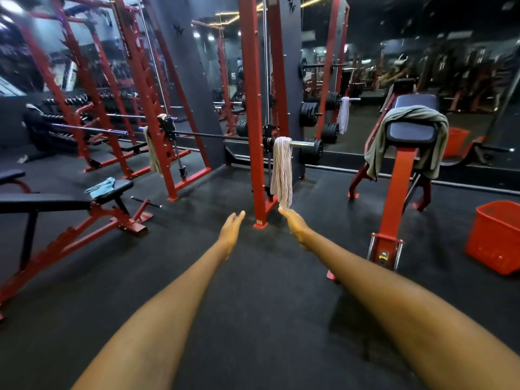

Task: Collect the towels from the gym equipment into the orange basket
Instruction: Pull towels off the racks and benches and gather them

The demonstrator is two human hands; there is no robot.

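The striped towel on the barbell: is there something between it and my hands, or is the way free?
Nothing visible stands in the way. The striped towel hangs from the barbell, just beside the red upright post. The right hand is open, its fingertips at the towel's lower end. The left hand, also open, is left of the post's base.

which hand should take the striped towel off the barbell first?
Right hand. Its fingertips reach right up to the hanging end of the striped towel; the left hand is open further left, across the red post. The orange basket also sits on the right side.
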